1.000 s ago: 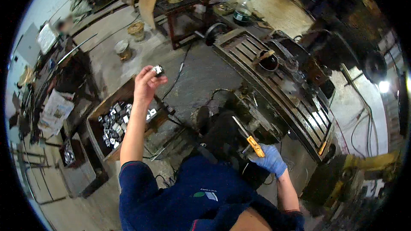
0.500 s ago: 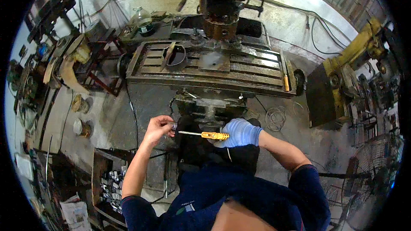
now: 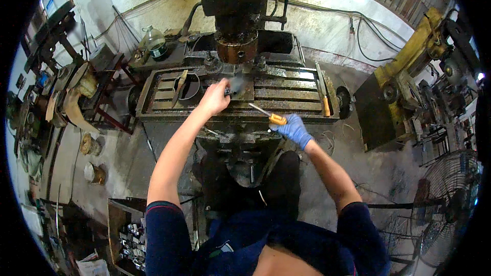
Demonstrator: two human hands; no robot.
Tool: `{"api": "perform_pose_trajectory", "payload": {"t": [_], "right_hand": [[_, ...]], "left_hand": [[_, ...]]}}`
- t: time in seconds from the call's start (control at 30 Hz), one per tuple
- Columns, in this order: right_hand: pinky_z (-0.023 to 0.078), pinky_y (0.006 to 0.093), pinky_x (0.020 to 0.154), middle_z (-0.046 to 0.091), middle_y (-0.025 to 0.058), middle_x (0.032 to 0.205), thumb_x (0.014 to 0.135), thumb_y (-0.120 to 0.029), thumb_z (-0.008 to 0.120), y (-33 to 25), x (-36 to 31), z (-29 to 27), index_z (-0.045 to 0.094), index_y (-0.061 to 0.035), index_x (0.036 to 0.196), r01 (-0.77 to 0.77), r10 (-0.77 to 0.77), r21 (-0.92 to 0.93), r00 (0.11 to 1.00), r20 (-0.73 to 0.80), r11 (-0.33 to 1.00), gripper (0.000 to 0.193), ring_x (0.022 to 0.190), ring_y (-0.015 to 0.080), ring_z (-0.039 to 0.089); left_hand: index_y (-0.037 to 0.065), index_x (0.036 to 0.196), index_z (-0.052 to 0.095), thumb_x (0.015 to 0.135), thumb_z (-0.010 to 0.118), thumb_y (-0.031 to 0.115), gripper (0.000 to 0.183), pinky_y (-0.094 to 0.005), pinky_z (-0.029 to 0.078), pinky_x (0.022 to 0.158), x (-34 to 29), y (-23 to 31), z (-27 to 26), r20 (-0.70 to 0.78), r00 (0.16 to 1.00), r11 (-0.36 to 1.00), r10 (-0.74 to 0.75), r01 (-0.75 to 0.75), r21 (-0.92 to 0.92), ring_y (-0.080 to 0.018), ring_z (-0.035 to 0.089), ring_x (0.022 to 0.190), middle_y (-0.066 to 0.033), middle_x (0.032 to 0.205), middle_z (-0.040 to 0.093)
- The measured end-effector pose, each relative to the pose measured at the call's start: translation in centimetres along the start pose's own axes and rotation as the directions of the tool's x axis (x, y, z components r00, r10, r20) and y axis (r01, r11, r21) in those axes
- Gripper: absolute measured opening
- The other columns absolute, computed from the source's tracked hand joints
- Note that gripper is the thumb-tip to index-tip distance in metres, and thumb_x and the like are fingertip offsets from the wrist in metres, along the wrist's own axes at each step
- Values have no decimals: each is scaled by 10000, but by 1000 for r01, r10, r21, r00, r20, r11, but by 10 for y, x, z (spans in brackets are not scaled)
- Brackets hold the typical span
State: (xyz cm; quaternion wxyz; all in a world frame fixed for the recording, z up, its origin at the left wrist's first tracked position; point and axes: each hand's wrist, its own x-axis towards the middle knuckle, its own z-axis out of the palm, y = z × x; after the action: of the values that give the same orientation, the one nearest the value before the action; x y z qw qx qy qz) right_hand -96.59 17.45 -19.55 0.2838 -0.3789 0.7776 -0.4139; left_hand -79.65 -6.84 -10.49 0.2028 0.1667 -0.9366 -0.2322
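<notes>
My bare left hand [image 3: 217,97] reaches over the slotted machine table [image 3: 174,105] with its fingers closed on a small metal part [image 3: 228,92]. The fingers hide much of that part. It is close to the blurred middle of the table, beneath the machine's round spindle head [image 3: 237,46]. In a blue glove, my right hand [image 3: 293,130] grips a screwdriver [image 3: 276,118] by its yellow handle, in front of the table's near edge. The screwdriver's thin metal shaft points left and away from me, toward the table.
A round container [image 3: 191,89] with a brush [image 3: 180,87] across it stands on the table's left part. A wooden-handled tool [image 3: 326,106] lies at the right end. Small metal parts [image 3: 134,243] fill a box at lower left. A fan [image 3: 442,209] stands at right.
Both hands have moved forward, away from my body. My left hand has carried the small metal part over the table; my right has brought the screwdriver up to the table's near edge.
</notes>
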Motion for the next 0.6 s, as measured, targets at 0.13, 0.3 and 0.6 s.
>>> {"api": "perform_pose_trajectory", "payload": {"t": [0.13, 0.3, 0.6], "right_hand": [[481, 263, 651, 677, 69, 794, 718, -289, 741, 22, -8, 15, 660, 13, 922, -134, 114, -167, 986, -124, 977, 374, 706, 88, 590], [477, 321, 779, 658, 162, 940, 723, -445, 673, 0, -48, -6, 650, -32, 1001, -129, 114, -118, 986, -123, 985, 499, 879, 269, 639], [484, 277, 705, 678, 113, 841, 754, -273, 710, 14, -99, -38, 653, 31, 943, -20, 31, 71, 985, -169, 997, 363, 766, 137, 615]], "left_hand": [[6, 958, 509, 684, 553, 25, 278, -468, 445, 768, 39, -9, 23, -71, 995, 994, 69, -63, 89, -406, 554, 874, -224, 905, 586], [29, 902, 556, 701, 559, 42, 201, -457, 462, 739, 48, -24, 37, -147, 988, 996, 55, -44, 74, -377, 571, 838, -190, 902, 588], [66, 903, 590, 742, 586, 133, 174, -450, 483, 673, 63, -37, 53, -175, 984, 982, 25, 9, 190, -348, 603, 750, -175, 796, 619]]}}
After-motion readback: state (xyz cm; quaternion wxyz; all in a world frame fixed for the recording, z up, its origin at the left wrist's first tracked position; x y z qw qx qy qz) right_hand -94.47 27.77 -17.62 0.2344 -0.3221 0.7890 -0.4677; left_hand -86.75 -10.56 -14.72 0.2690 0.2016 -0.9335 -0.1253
